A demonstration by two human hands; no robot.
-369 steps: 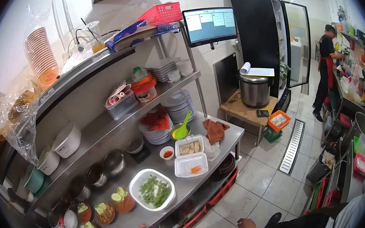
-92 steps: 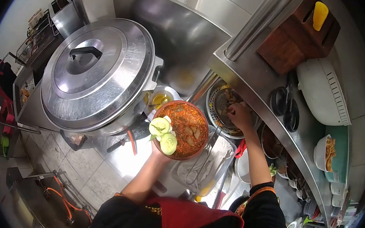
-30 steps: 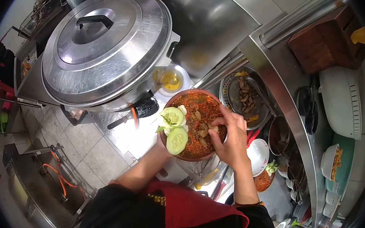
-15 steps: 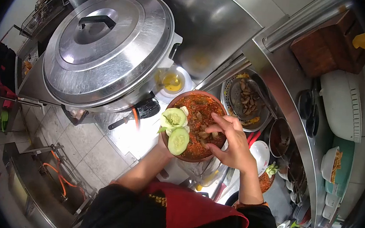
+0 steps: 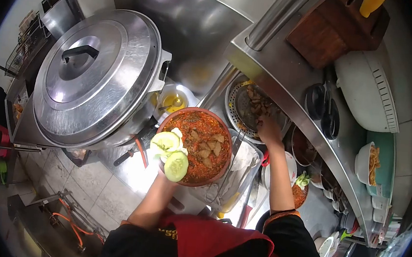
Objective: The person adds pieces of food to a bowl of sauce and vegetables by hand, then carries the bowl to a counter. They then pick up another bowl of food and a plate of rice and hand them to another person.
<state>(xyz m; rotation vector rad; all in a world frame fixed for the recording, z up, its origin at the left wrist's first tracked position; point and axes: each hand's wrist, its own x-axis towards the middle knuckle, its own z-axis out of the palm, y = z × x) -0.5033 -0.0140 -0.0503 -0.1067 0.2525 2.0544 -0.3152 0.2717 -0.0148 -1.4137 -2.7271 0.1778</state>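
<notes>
My left hand [image 5: 162, 177] holds a brown clay bowl [image 5: 163, 125] up from its left underside, its fingers mostly hidden beneath. Red sauce with dark flecks [image 5: 201, 123] fills the bowl. Several brown food pieces [image 5: 209, 148] lie on the sauce, right of centre. Cucumber slices [image 5: 176, 166] and a bit of pale green leaf rest over the left rim. To the right, my right hand [image 5: 268, 130] reaches down into a metal pan with several similar brown pieces [image 5: 259, 100]. Its fingers look bunched together; whatever is between them is hidden.
A large lidded steel pot [image 5: 97, 84] stands at left. Behind the bowl sits a small bowl of yellow liquid with a spoon [image 5: 174, 102]. Above the pan runs a steel shelf edge [image 5: 306, 105]. A clear tray with tongs [image 5: 240, 180] and a black-handled knife [image 5: 124, 158] lie near the bowl.
My right hand has left the clay bowl and moved right into the pan. Several brown pieces now show uncovered on the sauce. My left hand still holds the bowl.
</notes>
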